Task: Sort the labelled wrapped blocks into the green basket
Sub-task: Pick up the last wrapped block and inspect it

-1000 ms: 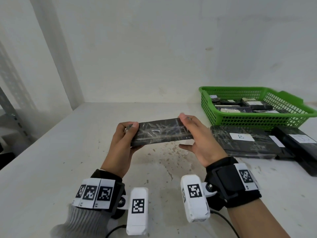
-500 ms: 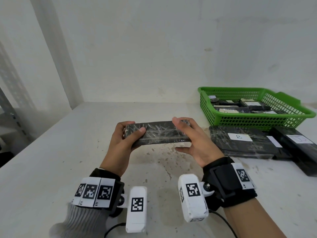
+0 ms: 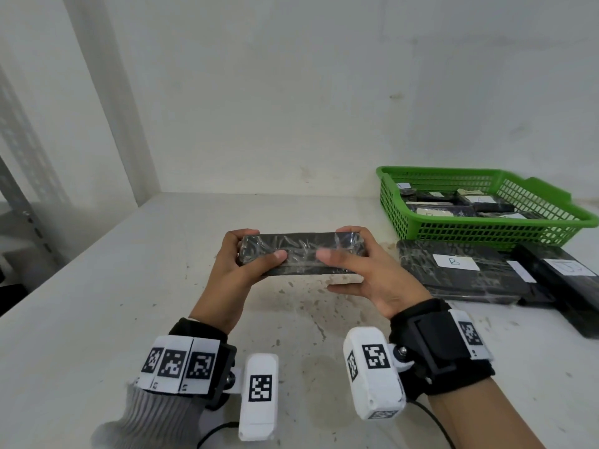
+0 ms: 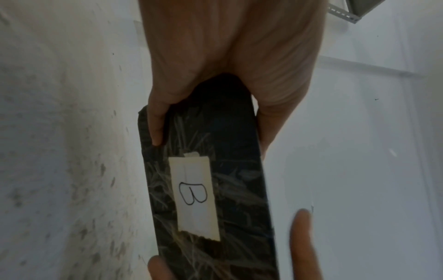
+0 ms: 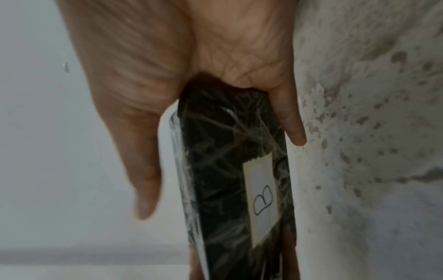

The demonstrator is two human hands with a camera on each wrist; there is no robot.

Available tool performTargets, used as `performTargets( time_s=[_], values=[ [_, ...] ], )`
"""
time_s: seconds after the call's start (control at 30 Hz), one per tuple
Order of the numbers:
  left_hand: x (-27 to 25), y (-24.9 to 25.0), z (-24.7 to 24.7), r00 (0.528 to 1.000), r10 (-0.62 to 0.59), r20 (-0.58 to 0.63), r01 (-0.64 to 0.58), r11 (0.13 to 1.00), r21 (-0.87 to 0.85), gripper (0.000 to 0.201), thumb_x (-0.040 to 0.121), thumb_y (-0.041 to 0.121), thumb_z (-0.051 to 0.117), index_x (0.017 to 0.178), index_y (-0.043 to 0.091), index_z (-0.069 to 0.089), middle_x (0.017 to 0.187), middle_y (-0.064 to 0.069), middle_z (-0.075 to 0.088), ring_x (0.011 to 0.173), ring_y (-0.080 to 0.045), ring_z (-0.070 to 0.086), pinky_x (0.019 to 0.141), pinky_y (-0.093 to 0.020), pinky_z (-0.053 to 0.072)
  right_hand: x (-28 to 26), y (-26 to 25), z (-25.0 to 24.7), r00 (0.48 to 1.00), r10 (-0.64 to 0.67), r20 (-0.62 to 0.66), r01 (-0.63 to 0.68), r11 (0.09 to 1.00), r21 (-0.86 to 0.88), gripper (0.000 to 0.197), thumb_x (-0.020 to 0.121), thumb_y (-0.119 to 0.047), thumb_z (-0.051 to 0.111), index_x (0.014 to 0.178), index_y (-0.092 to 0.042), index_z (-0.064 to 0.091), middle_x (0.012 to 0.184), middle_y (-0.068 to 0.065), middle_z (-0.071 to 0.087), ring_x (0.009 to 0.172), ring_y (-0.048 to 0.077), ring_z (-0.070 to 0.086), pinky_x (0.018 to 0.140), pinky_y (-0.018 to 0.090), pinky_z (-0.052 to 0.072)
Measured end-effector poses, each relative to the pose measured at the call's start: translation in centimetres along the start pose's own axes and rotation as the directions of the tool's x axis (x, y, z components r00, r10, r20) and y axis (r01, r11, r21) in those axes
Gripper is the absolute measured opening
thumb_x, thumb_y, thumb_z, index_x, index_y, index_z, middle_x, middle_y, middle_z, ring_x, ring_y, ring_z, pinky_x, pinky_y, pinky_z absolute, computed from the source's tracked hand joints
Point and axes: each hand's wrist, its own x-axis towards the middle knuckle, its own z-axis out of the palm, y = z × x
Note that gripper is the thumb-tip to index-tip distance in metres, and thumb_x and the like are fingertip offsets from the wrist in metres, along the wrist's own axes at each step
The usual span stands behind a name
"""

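Wrapped block [image 3: 303,252], black, film-covered, white label [image 4: 195,197] marked "B" on underside: being held level above table [image 3: 97,319], left hand [image 3: 241,270] gripping one end, right hand [image 3: 363,270] gripping the other. Green basket [image 3: 486,226] sitting right rear, holding labelled blocks. Two further blocks [image 3: 453,277] lying just before basket.

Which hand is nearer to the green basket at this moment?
Right. The right hand grips the end of the held wrapped block that points toward the green basket, apart from it. The left hand grips the far end.
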Motion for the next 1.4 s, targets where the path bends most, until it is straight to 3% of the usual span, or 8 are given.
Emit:
performTargets(
  time_s=[0.17, 0.5, 0.67, 0.83, 0.97, 1.17, 1.27, 1.4],
  values=[
    [0.0, 0.1, -0.3, 0.995, -0.014, 0.094, 0.020, 0.998, -0.063, 0.067, 0.058, 0.023, 0.082, 0.116, 0.017, 0.050, 0.108, -0.012, 0.065, 0.088, -0.016, 0.071, 0.076, -0.021, 0.055, 0.5, 0.3, -0.3, 1.000, -0.016, 0.009, 0.016, 1.000, 0.025, 0.078, 0.039, -0.028, 0.091, 0.108, -0.031, 0.054, 0.127, 0.013, 0.062, 0.101, 0.025, 0.070, 0.090, 0.042, 0.057],
    [0.1, 0.1, -0.6, 0.985, 0.135, 0.110, -0.126, 0.989, -0.083, 0.056, 0.051, 0.020, 0.080, 0.101, 0.017, 0.055, 0.102, 0.003, 0.064, 0.087, -0.017, 0.069, 0.067, -0.025, 0.055, 0.3, -0.4, -0.7, 0.997, 0.050, 0.053, -0.057, 0.990, 0.132, 0.081, 0.052, -0.068, 0.070, 0.122, -0.034, 0.050, 0.133, 0.005, 0.051, 0.119, 0.028, 0.058, 0.080, 0.043, 0.059],
    [0.4, 0.1, -0.6, 1.000, 0.003, 0.015, -0.001, 0.990, -0.139, 0.072, 0.065, 0.054, 0.071, 0.125, 0.021, 0.049, 0.132, -0.007, 0.057, 0.104, -0.022, 0.067, 0.072, -0.032, 0.056, 0.6, 0.2, -0.7, 0.991, -0.130, -0.039, 0.135, 0.977, 0.164, 0.079, 0.063, -0.028, 0.087, 0.130, -0.041, 0.048, 0.098, 0.003, 0.073, 0.105, 0.022, 0.064, 0.104, 0.043, 0.045],
    [0.7, 0.1, -1.0, 0.987, -0.157, 0.038, 0.162, 0.969, -0.186, 0.091, 0.070, 0.042, 0.074, 0.147, 0.013, 0.036, 0.130, -0.013, 0.064, 0.111, -0.028, 0.066, 0.074, -0.034, 0.057, 0.3, -0.1, -0.8, 0.977, -0.215, -0.011, 0.214, 0.965, 0.150, 0.094, 0.065, -0.014, 0.078, 0.143, -0.039, 0.031, 0.088, 0.001, 0.075, 0.090, 0.019, 0.072, 0.092, 0.034, 0.054],
    [0.7, 0.3, -1.0, 0.998, -0.052, -0.038, 0.045, 0.984, -0.174, 0.060, 0.086, 0.022, 0.068, 0.141, 0.018, 0.044, 0.110, -0.004, 0.073, 0.096, -0.019, 0.071, 0.067, -0.028, 0.057, 0.7, -0.1, -0.8, 0.989, -0.150, -0.004, 0.145, 0.947, 0.288, 0.081, 0.073, -0.020, 0.080, 0.141, -0.029, 0.038, 0.103, 0.004, 0.076, 0.095, 0.019, 0.072, 0.099, 0.040, 0.049],
    [0.0, 1.1, -0.7, 0.998, -0.035, 0.042, 0.040, 0.990, -0.132, 0.047, 0.089, 0.048, 0.057, 0.121, 0.015, 0.064, 0.111, -0.007, 0.073, 0.103, -0.022, 0.070, 0.074, -0.029, 0.057, 1.3, 0.2, -1.6, 0.990, -0.143, -0.014, 0.141, 0.948, 0.287, 0.081, 0.066, -0.003, 0.071, 0.142, -0.015, 0.044, 0.107, 0.013, 0.072, 0.094, 0.024, 0.070, 0.091, 0.038, 0.052],
    [-0.1, 1.2, -0.4, 0.999, -0.055, -0.001, 0.054, 0.994, -0.095, 0.038, 0.093, 0.038, 0.053, 0.111, 0.008, 0.069, 0.102, -0.009, 0.075, 0.094, -0.023, 0.072, 0.068, -0.026, 0.057, 1.4, 0.4, -1.7, 0.988, -0.154, -0.014, 0.153, 0.960, 0.235, 0.079, 0.066, 0.001, 0.074, 0.139, -0.009, 0.048, 0.116, 0.016, 0.068, 0.099, 0.025, 0.066, 0.095, 0.041, 0.052],
    [0.1, 1.0, -0.3, 0.998, -0.060, -0.007, 0.060, 0.996, -0.065, 0.030, 0.095, 0.029, 0.056, 0.110, 0.006, 0.067, 0.099, -0.007, 0.076, 0.090, -0.019, 0.072, 0.065, -0.023, 0.056, 1.2, 0.4, -1.1, 0.992, -0.125, -0.037, 0.130, 0.966, 0.222, 0.053, 0.079, -0.033, 0.077, 0.122, -0.005, 0.062, 0.115, 0.012, 0.071, 0.105, 0.027, 0.067, 0.092, 0.040, 0.054]
  ],
)
